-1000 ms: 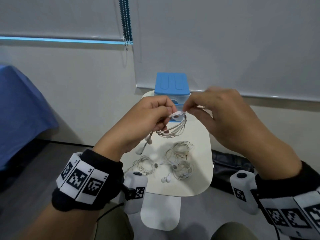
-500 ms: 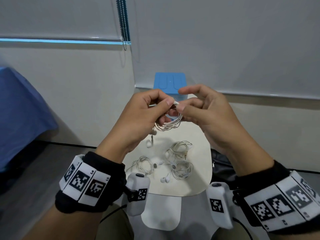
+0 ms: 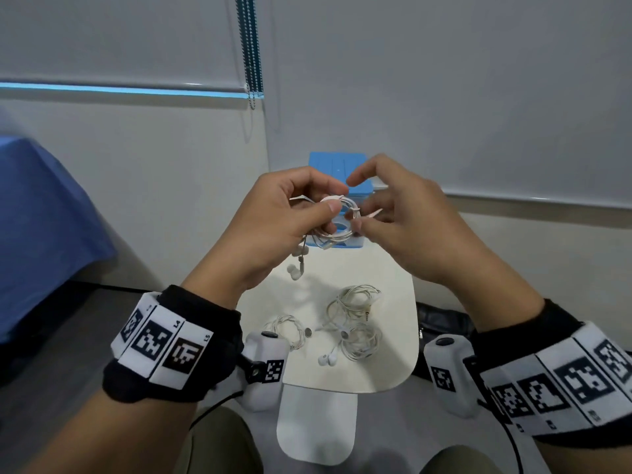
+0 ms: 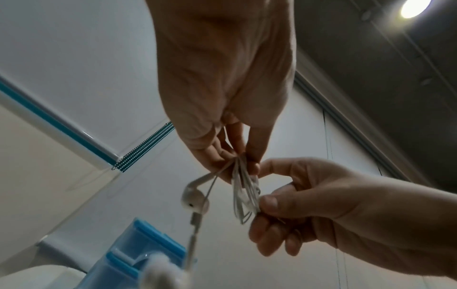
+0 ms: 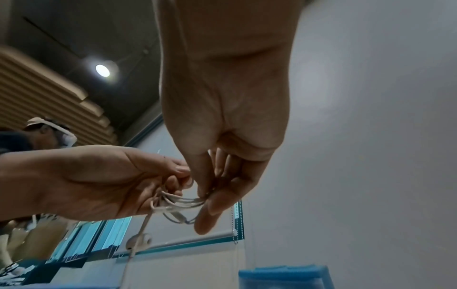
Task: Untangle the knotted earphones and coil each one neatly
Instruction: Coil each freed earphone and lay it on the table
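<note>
Both hands hold a coiled white earphone (image 3: pixel 337 220) in the air above the small white table (image 3: pixel 396 268). My left hand (image 3: pixel 307 213) pinches the coil's left side between thumb and fingers. My right hand (image 3: pixel 367 213) pinches its right side, where a thin tie crosses the loops. The earbuds (image 3: pixel 297 268) dangle below my left hand. In the left wrist view the coil (image 4: pixel 243 192) runs between the two hands, and an earbud (image 4: pixel 194 199) hangs beside it. In the right wrist view the loops (image 5: pixel 180 203) span both grips.
On the table lie other coiled white earphones: one on the left (image 3: pixel 287 331), one in the middle (image 3: pixel 354 301), one in front (image 3: pixel 360 343) with its buds (image 3: pixel 327 360). A blue box (image 3: pixel 338 165) stands at the table's far edge. A black bag (image 3: pixel 441 319) lies to the right.
The hands have turned the coil to face me. The right hand shifted its pinch to the coil's right side and its index finger lifted. The earbuds still dangle.
</note>
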Tool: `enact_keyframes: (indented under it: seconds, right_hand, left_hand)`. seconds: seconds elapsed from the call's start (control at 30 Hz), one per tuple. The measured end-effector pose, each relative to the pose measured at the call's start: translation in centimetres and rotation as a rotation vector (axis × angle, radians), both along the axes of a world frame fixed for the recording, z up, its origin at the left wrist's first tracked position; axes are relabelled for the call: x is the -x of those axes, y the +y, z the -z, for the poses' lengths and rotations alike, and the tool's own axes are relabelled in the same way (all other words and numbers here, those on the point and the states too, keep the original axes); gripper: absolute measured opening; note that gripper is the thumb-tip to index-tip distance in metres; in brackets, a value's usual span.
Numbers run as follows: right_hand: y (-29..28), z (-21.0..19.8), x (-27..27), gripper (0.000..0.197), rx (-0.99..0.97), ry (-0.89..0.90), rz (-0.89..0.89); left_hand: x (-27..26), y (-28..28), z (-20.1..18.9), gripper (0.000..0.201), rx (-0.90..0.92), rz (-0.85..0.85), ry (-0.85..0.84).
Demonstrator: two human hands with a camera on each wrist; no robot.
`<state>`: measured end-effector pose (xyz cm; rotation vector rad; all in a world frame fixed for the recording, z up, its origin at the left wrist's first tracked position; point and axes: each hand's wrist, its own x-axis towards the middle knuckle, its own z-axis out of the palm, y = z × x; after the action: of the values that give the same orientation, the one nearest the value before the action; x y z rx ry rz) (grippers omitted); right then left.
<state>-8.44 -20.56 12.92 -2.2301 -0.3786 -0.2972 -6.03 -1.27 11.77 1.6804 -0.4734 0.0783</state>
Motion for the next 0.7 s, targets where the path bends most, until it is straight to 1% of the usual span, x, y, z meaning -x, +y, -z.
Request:
enact_keyframes:
  seconds: [0.07, 0.13, 0.23, 0.33, 0.43, 0.5, 0.6, 0.67, 0.7]
  right_hand:
    - [0.3, 0.1, -0.2, 0.033, 0.153, -0.016, 0.014]
    - [0.4, 0.3, 0.0, 0.035, 0.189, -0.002, -0.03]
    - [-0.4, 0.6, 0.4, 0.038, 0.077, 0.03, -0.128]
    - [-1.1, 1.4, 0.3, 0.037, -0.055, 0.113, -0.184]
    - [-1.2, 2.7, -0.6, 0.035, -0.109, 0.223, -0.159]
    - [-1.0, 3.4, -1.5, 0.03, -0.053, 0.243, -0.117]
    - [-0.1, 3.8, -2.9, 0.02, 0.127, 0.161, -0.014]
    - [0.5, 3.8, -3.9, 0.01, 0.155, 0.103, 0.027]
    - [0.8, 3.8, -4.4, 0.008, 0.148, 0.097, 0.028]
  left_hand:
    - [-0.1, -0.1, 0.0, 0.012, -0.056, -0.046, -0.023]
    - [-0.7, 0.1, 0.1, 0.011, -0.065, -0.108, -0.031]
    - [-1.7, 0.8, 0.3, 0.01, -0.001, -0.128, 0.036]
    - [-2.1, 0.7, 0.9, 0.006, 0.004, -0.104, 0.067]
    - [-2.5, 0.2, 1.9, 0.005, -0.087, -0.098, 0.019]
    - [-2.9, 0.1, 2.3, 0.007, -0.157, -0.084, -0.003]
    - [-3.3, 0.1, 2.6, 0.01, -0.223, -0.061, -0.018]
    - [-3.6, 0.1, 2.8, 0.009, -0.247, -0.048, -0.023]
    - [-3.8, 0.2, 2.9, 0.008, -0.255, -0.045, -0.018]
